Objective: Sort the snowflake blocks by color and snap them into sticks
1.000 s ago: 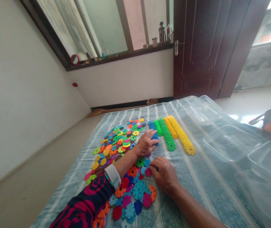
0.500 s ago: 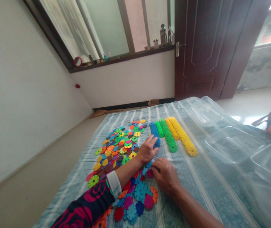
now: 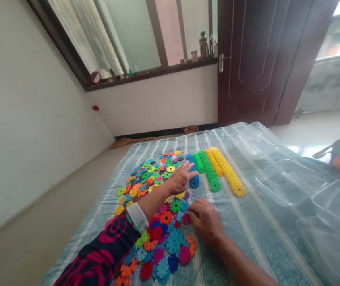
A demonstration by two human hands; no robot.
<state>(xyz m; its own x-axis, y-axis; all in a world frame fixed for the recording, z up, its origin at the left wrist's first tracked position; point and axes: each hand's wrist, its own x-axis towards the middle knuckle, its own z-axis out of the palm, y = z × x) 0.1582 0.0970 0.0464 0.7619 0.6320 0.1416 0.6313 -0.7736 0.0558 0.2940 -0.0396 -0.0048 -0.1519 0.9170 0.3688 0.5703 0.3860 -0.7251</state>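
Many flower-shaped plastic discs (image 3: 166, 217) in mixed colours lie in a loose heap on the striped cloth. My left hand (image 3: 180, 179), in a dark patterned sleeve, reaches over the heap with fingers apart at the row of overlapping blue discs (image 3: 194, 182). Its fingertips partly cover that row; whether they touch it I cannot tell. My right hand (image 3: 206, 220) rests on the cloth by the heap's right edge, fingers curled and pressed together beside a magenta disc (image 3: 186, 218). Anything inside those fingers is hidden.
Right of the blue row lie green rows (image 3: 210, 171) and yellow rows (image 3: 228, 174) of overlapping discs. Several clear plastic boxes (image 3: 289, 161) stand along the right side of the striped cloth (image 3: 247, 230). A dark red door (image 3: 247, 71) is behind.
My left hand has moved slightly back and up along the blue row, uncovering its near end and some discs. My right hand has stayed nearly in place. The view has shifted slightly.
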